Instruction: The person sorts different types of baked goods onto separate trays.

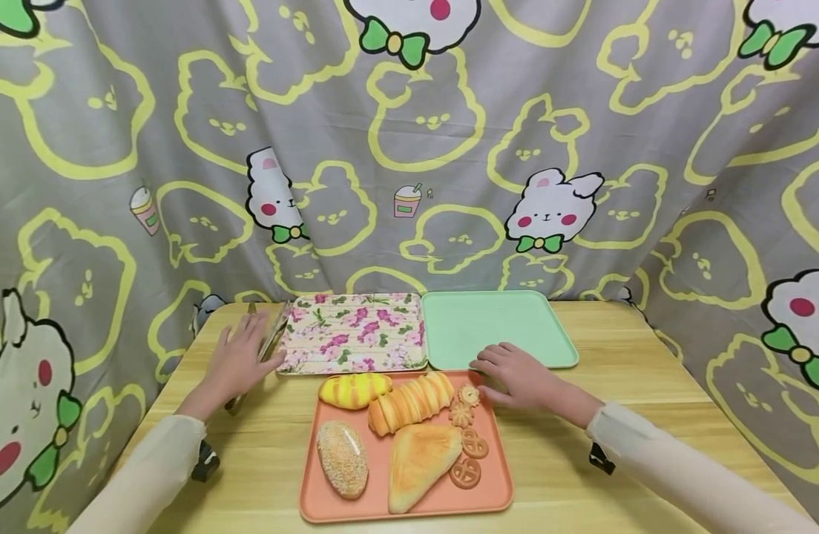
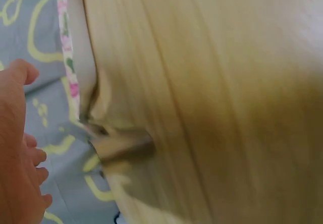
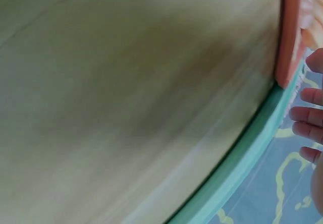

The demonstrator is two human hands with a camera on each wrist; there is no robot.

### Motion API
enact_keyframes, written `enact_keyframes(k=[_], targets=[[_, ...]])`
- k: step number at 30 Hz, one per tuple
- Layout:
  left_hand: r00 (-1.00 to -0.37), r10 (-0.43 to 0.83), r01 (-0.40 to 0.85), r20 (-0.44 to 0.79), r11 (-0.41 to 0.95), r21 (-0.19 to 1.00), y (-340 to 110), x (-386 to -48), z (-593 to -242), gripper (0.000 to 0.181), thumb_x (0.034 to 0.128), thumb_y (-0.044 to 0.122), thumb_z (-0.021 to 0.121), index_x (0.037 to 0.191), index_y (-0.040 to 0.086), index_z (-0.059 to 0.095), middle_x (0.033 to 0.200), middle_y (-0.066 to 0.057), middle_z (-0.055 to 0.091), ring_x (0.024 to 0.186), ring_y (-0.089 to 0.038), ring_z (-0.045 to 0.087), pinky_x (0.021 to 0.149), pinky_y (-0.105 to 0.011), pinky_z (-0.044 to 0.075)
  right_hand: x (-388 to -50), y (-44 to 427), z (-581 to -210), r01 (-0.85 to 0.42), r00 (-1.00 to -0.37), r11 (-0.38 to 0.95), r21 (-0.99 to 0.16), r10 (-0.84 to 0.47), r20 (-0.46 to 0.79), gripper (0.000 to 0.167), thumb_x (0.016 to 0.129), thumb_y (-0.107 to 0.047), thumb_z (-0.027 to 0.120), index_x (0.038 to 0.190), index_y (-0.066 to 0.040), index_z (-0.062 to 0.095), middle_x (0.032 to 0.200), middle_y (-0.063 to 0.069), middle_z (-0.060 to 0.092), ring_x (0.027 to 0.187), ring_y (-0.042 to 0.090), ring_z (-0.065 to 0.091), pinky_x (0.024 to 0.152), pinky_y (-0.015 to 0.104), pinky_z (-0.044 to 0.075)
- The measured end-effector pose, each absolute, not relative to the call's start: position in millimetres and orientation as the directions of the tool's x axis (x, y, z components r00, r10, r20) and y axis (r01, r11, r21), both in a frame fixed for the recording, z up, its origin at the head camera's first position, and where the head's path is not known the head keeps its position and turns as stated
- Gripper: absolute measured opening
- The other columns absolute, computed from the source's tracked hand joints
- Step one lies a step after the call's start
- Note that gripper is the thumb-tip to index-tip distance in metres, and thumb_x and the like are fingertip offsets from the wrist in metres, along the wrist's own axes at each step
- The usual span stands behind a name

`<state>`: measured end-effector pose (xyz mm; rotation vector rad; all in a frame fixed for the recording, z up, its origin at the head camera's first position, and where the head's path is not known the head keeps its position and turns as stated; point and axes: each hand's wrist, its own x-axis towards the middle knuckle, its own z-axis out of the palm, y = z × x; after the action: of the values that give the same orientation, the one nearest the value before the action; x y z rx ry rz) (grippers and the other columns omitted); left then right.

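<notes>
In the head view my left hand hovers with spread fingers over a pair of metal tongs, hiding part of them. The tongs lie left of a floral tray; in the left wrist view their metal end is blurred. My right hand, fingers loosely bent and holding nothing, is above the near edge of a mint green tray, beside the orange tray. On the orange tray are a yellow striped bread, a ridged bread roll, a sesame bun, a triangular pastry and several cookies.
A wooden table carries all three trays. A grey patterned curtain hangs behind the table and along both sides. The floral and green trays stand side by side at the back, the orange one in front.
</notes>
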<state>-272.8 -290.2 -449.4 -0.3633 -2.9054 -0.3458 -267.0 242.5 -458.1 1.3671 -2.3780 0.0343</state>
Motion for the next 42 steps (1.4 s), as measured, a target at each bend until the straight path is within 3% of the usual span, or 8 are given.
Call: enact_keyframes(k=[7,15,28,42], targets=[[-0.971,0.163,0.203,0.177,0.951,0.233,-306.3,-268.1,-455.5,0.093,0.0993,0.048,0.059,0.161,-0.005,0.014,0.163,-0.033,0.019,0.15,-0.054,0.016,0.117,-0.071,0.008,-270.6,245.0,-469.3,-0.843,-0.391,0.481,0.242,-0.856,0.338,0.023,0.091,-0.03,0.071,0.105,-0.012,0.07,0.094,0.0,0.061,0.089,0.018,0.057,0.083,0.038,0.049],[-0.978,0.139,0.175,0.155,0.953,0.248,-313.9,-265.5,-460.6,0.094,0.1006,0.052,0.056,0.16,-0.007,0.014,0.162,-0.036,0.021,0.148,-0.056,0.018,0.116,-0.072,0.01,-265.5,244.5,-471.7,-0.848,-0.433,0.501,0.175,-0.843,0.32,0.023,0.093,-0.029,0.07,0.108,-0.012,0.07,0.093,-0.002,0.059,0.085,0.014,0.053,0.078,0.035,0.049],[-0.971,0.135,0.18,0.198,0.956,0.23,-314.2,-270.5,-467.9,0.085,0.101,0.041,0.06,0.154,-0.014,0.023,0.156,-0.039,0.028,0.144,-0.057,0.026,0.114,-0.073,0.016,-259.2,242.5,-470.1,-0.825,-0.531,0.563,0.055,-0.804,0.267,0.022,0.095,-0.027,0.067,0.111,-0.012,0.069,0.092,-0.004,0.056,0.083,0.011,0.047,0.074,0.032,0.046],[-0.959,0.119,0.178,0.258,0.959,0.219,-311.7,-269.8,-471.8,0.08,0.0997,0.036,0.061,0.151,-0.017,0.03,0.15,-0.04,0.036,0.139,-0.056,0.033,0.112,-0.07,0.022,-260.2,232.2,-450.7,-0.766,-0.643,0.628,-0.136,-0.748,0.168,0.01,0.089,-0.021,0.076,0.09,-0.015,0.068,0.079,-0.006,0.059,0.074,0.008,0.048,0.071,0.031,0.044]])
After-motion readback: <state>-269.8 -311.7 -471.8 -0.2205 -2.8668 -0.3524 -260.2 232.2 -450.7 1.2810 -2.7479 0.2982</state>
